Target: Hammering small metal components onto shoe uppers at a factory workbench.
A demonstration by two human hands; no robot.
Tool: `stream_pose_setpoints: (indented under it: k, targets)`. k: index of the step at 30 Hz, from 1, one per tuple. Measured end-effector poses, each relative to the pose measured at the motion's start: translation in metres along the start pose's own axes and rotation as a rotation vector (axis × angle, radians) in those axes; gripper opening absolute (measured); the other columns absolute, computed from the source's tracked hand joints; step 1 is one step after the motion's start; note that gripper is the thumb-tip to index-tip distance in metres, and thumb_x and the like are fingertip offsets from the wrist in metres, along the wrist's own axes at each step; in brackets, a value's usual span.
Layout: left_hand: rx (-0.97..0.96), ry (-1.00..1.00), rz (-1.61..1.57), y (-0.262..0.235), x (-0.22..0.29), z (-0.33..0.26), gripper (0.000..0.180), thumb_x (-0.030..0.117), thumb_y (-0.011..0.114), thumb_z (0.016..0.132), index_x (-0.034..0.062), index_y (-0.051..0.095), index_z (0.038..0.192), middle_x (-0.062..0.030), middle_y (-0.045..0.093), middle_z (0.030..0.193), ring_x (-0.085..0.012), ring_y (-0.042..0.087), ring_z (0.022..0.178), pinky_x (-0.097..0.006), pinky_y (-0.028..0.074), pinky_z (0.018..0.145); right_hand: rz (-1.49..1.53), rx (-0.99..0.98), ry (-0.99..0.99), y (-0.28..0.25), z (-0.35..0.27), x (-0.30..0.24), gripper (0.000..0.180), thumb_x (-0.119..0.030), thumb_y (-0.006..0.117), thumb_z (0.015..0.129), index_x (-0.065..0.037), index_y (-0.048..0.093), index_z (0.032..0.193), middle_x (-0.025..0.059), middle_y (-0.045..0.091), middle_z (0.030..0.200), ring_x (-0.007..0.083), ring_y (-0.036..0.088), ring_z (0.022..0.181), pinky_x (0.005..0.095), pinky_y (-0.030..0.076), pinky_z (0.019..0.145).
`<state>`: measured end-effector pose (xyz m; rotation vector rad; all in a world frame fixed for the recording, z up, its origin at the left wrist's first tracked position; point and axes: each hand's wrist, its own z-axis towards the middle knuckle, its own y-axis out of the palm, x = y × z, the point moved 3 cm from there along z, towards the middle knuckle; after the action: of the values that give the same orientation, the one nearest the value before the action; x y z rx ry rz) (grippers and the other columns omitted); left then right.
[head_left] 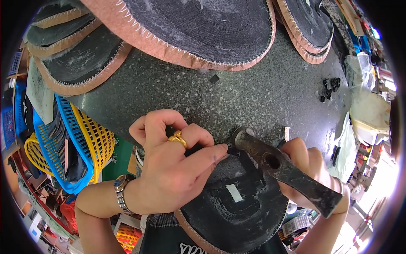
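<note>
— So, what fills my view from biggest down?

— Mostly the speckled dark stone counter [253, 97]. Along its far edge I see a row of black shoe uppers with pink stitched rims [198, 29], overlapping like shingles, probably stacked there to wait their turn. More of them lie at the far left [72, 63].

— And the piece being worked?

— One black upper with a pink rim [237, 207] sits at the near edge of the counter, right below me, with a small pale label on it. I judge it is kept close so the edge can be pressed against the stone.

— The hands?

— My left hand [173, 165] rests on top of the upper, fingers curled and pressed together, fingertips pinning the material near its far edge; a gold ring and a metal watch band show. My right hand [308, 169] has its fingers wrapped tight around an old dark hammer [283, 169], held close to the head, whose face touches the upper just beside the left fingertips. That short grip suits light taps.

— Anything in the way?

— Small black scraps [330, 89] lie well apart on the counter. Blue and yellow plastic baskets [72, 148] stand left, below the counter edge. The left fingertips are the closest thing to the hammer's face.
</note>
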<state>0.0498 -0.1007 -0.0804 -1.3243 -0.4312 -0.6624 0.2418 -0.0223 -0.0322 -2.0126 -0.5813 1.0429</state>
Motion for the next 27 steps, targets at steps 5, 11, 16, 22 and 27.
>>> stream_pose_setpoints:
  k: [5,11,16,22,27]
  targets:
    - [0.001,0.098,0.159,-0.002,0.010,-0.001,0.027,0.011,0.076,0.059,0.0187,0.071,0.084,0.0105,0.057,0.080,-0.0220,0.041,0.086,-0.041,0.024,0.074,-0.127,0.308,-0.001,-0.018,0.007,-0.018,0.017,-0.012,0.064,0.076,-0.001,0.050,0.077,0.0061,0.046,0.061,0.0229,0.053,0.044,0.0350,0.041,0.035]
    - [0.017,0.145,0.230,-0.001,0.010,-0.005,0.024,0.015,0.075,0.060,0.0209,0.071,0.083,0.0115,0.055,0.081,-0.0211,0.041,0.085,-0.045,0.021,0.071,-0.218,0.045,-0.125,-0.012,0.020,-0.017,0.020,-0.008,0.060,0.072,-0.002,0.044,0.082,0.0069,0.045,0.061,0.0222,0.051,0.040,0.0341,0.041,0.034]
    - [0.047,0.072,0.194,-0.002,0.014,-0.008,0.028,0.017,0.077,0.060,0.0191,0.071,0.086,0.0105,0.057,0.084,-0.0230,0.041,0.086,-0.043,0.023,0.073,-0.343,-0.012,-0.118,-0.012,0.022,-0.022,0.018,-0.008,0.059,0.071,-0.006,0.042,0.078,0.0056,0.043,0.057,0.0211,0.049,0.038,0.0331,0.040,0.033]
    - [0.038,-0.006,0.130,-0.005,0.009,-0.010,0.028,0.017,0.078,0.058,0.0160,0.071,0.085,0.0078,0.059,0.084,-0.0224,0.044,0.089,-0.041,0.025,0.074,-0.213,0.036,-0.117,-0.016,0.025,-0.014,0.017,-0.008,0.059,0.073,-0.005,0.042,0.077,0.0065,0.044,0.059,0.0213,0.050,0.038,0.0334,0.041,0.033]
    - [0.100,0.084,0.204,-0.001,0.020,-0.006,0.028,0.009,0.077,0.055,0.0118,0.068,0.081,0.0037,0.058,0.080,-0.0226,0.049,0.080,-0.041,0.030,0.072,-0.261,-0.024,-0.132,-0.016,0.013,-0.023,0.020,-0.010,0.060,0.077,-0.001,0.046,0.087,0.0064,0.043,0.061,0.0204,0.052,0.042,0.0334,0.043,0.036]
